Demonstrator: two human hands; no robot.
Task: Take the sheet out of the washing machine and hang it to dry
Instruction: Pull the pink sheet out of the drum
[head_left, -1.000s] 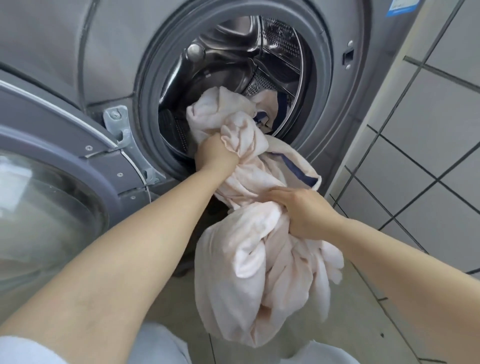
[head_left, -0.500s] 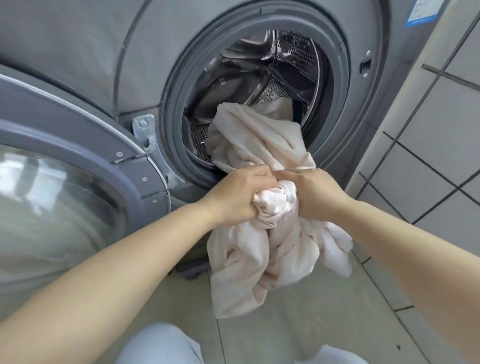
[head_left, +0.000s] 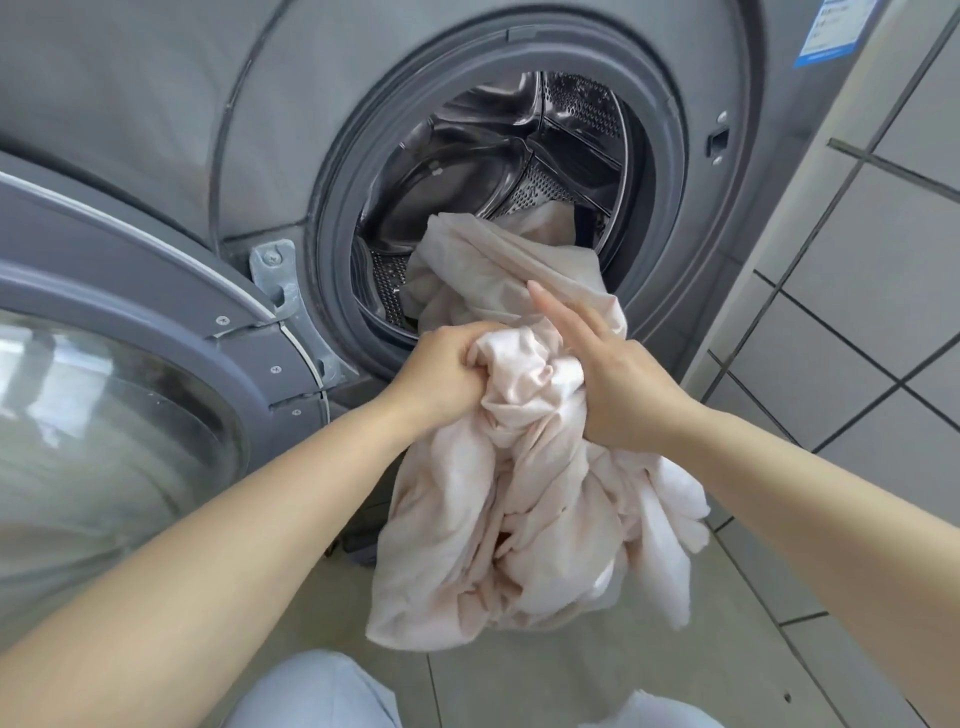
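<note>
One camera only — worn on the person's head, it looked forward and down, close to the washing machine, its open drum just ahead — floor tiles below

Both bare forearms reach forward; left hand clenched in a fist, right hand flat, fingers extended.
</note>
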